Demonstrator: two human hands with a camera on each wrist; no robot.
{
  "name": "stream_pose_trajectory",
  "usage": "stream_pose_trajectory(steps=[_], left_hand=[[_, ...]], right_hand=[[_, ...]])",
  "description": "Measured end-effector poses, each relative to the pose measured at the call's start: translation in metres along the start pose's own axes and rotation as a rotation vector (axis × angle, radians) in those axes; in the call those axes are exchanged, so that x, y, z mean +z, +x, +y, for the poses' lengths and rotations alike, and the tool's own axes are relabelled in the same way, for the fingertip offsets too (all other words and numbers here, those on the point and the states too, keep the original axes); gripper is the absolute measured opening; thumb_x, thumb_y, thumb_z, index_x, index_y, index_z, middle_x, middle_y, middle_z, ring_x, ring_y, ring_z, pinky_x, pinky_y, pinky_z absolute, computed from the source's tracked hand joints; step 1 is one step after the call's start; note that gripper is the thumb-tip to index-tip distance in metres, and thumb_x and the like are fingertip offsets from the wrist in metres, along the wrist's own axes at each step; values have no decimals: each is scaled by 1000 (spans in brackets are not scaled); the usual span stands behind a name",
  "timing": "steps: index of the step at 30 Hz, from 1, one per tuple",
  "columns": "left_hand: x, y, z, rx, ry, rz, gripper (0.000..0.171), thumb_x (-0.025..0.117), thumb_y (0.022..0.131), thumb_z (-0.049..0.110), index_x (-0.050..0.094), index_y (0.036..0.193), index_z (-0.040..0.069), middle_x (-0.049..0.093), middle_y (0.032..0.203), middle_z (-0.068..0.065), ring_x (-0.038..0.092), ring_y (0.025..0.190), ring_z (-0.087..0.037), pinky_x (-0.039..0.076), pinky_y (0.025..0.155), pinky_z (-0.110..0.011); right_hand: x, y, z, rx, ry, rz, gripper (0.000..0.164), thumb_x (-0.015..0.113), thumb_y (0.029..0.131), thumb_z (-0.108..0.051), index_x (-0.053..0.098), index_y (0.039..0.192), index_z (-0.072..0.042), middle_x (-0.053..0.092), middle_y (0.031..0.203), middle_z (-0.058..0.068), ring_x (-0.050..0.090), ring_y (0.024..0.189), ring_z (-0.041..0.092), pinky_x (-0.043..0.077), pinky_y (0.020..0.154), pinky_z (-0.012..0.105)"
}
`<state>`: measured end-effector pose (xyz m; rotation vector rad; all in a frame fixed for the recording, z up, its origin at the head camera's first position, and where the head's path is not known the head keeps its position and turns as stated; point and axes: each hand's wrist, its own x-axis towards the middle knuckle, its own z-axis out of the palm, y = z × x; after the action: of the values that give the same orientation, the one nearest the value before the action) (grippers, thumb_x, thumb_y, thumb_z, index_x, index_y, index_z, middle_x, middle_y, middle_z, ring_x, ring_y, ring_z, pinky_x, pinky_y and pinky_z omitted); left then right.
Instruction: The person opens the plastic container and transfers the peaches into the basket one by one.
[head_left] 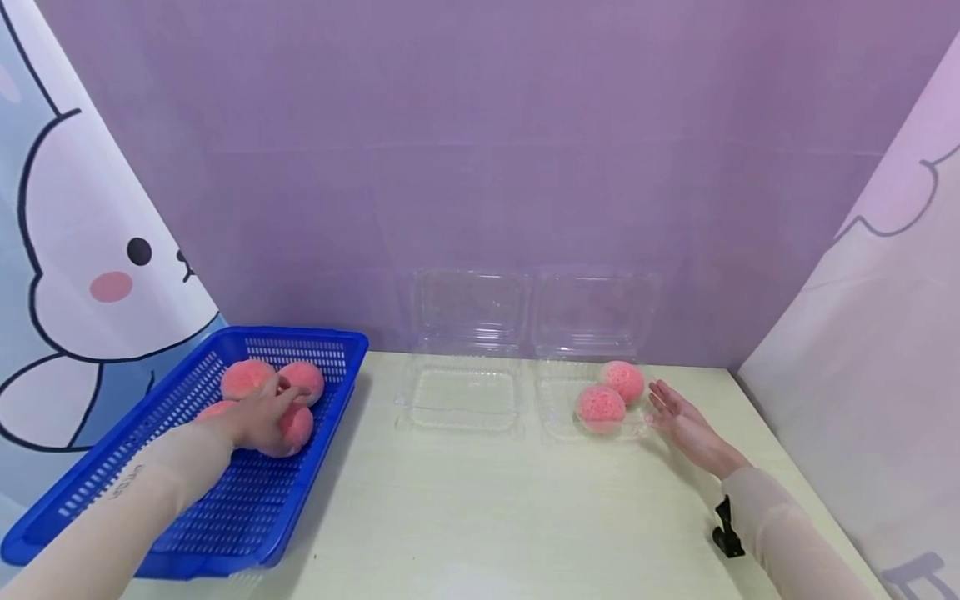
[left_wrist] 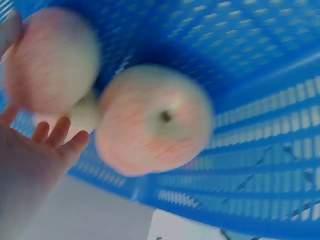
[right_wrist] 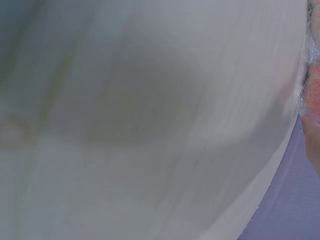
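In the head view, my left hand (head_left: 258, 414) is over the peaches in the blue basket (head_left: 225, 517), with its fingers spread. It lies over the front peach (head_left: 298, 427). The left wrist view shows my thumb and fingers about one blurred peach (left_wrist: 52, 60); a firm grip does not show. Another peach (left_wrist: 155, 120) with a stem hollow lies beside it. At the right, my right hand (head_left: 690, 429) has straight fingers beside a clear plastic clamshell box (head_left: 558, 412). Two pink peaches, a front one (head_left: 600, 408) and a rear one (head_left: 622, 382), sit in this box.
A second clear clamshell box (head_left: 465, 400) stands open to the left, its lid (head_left: 471, 308) raised against the purple backdrop (head_left: 480, 167). More peaches, one at the back left (head_left: 246, 378) and one at the back right (head_left: 302, 381), lie in the basket. A black strap (head_left: 727, 529) shows at my right wrist.
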<state>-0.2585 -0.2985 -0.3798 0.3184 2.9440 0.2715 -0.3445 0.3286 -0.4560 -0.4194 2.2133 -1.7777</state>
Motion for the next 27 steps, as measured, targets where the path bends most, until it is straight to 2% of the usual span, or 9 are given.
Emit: stream_pose_trajectory(steps=[4,6,8,11,15,18,22,27], left_hand=[[-19,0,17,-32,-113,-25,78,73,70,18,36,137,1,20,136,-31,33,116,-52,34,88,-69],[-26,0,25,-35,-135,-25,74,70,72,15,37,136,-3,23,136,-31,32,118,-52,34,91,-67],[-33,0,34,-38,-109,-13,70,68,74,18,38,134,-4,28,135,-32,33,119,-52,33,92,-67],[-42,-2,48,-28,-5,20,65,64,80,25,40,133,-3,34,135,-33,34,121,-52,30,95,-67],[-50,-7,69,-63,104,60,66,60,85,35,40,135,-1,35,136,-32,29,125,-52,26,98,-66],[-55,-10,88,-76,149,95,65,60,86,36,39,136,1,37,137,-30,31,125,-50,29,97,-65],[-56,-9,113,-6,211,187,61,62,85,33,44,133,1,45,131,-26,41,120,-46,36,95,-60],[-50,-6,140,104,185,263,54,63,85,30,49,129,2,51,127,-22,48,116,-42,44,91,-54]], right_hand=[[1,1,-2,0,3,3,79,44,93,-4,-18,141,2,-15,151,19,-11,137,40,3,108,56],[0,1,-2,-3,2,5,79,44,93,-3,-18,141,3,-15,151,20,-11,136,41,3,108,57],[0,1,-2,-5,2,4,79,44,93,-3,-18,141,3,-15,150,20,-11,136,41,3,108,57],[0,0,-1,-7,3,-3,79,44,93,-4,-19,141,3,-16,150,20,-11,136,42,2,108,57],[0,0,1,-6,-5,-8,79,44,93,-5,-19,141,2,-16,150,20,-11,136,42,2,108,57],[-1,0,2,-12,-10,-8,79,43,94,-4,-20,141,2,-16,150,21,-11,136,43,2,108,57],[-2,1,3,-14,-11,-4,79,43,93,-4,-19,141,2,-16,150,21,-11,136,42,3,108,56],[-1,2,5,-8,-11,2,78,44,93,-5,-18,141,3,-15,150,21,-10,136,41,3,108,56]])
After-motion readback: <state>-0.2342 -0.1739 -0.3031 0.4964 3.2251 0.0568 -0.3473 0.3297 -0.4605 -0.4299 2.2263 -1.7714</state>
